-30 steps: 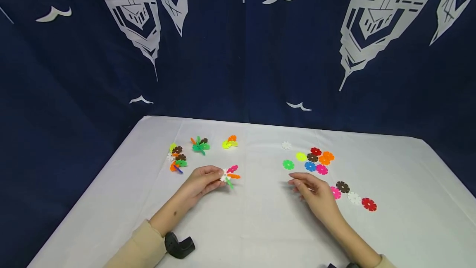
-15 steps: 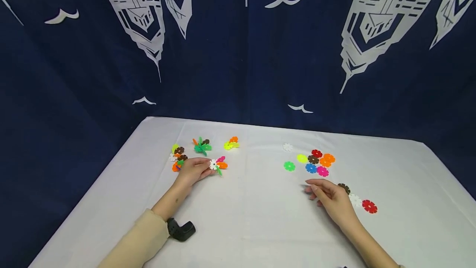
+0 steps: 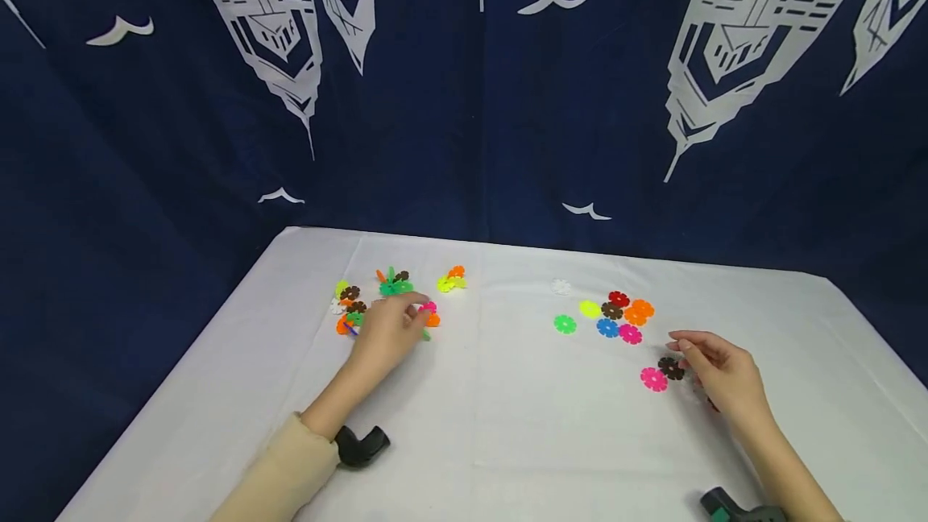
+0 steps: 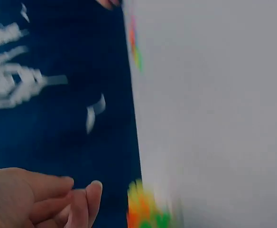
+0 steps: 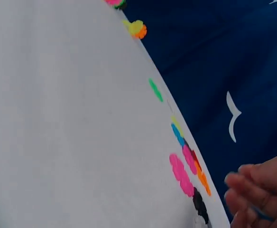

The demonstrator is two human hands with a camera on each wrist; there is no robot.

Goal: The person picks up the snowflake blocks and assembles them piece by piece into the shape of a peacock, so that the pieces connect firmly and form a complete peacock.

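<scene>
My left hand [image 3: 390, 334] is over the left part of the table with nothing in its fingers. Just beyond its fingertips lies a joined cluster of snowflake discs [image 3: 432, 319] in pink, orange and green, partly hidden by the hand. The left wrist view shows the same hand [image 4: 43, 202] with its fingers loosely bent and apart from a blurred colourful cluster [image 4: 145, 209]. On the right, my right hand [image 3: 725, 381] hovers over loose discs, covering some of them. Beside its fingers are a brown disc [image 3: 670, 368] and a pink disc [image 3: 654, 379]. Nothing shows in its relaxed fingers [image 5: 243, 190].
More joined clusters lie at the back left: a green one [image 3: 395, 286], a yellow and orange one [image 3: 451, 280], and a mixed one [image 3: 351, 308]. Loose discs, including a green disc [image 3: 565, 325] and a blue disc [image 3: 607, 328], lie right of centre. A blue curtain [image 3: 464, 103] hangs behind.
My left hand carried the pink, orange and green cluster left and let it go beside the other clusters. My right hand moved right, uncovering the pink disc and covering the white and red ones.
</scene>
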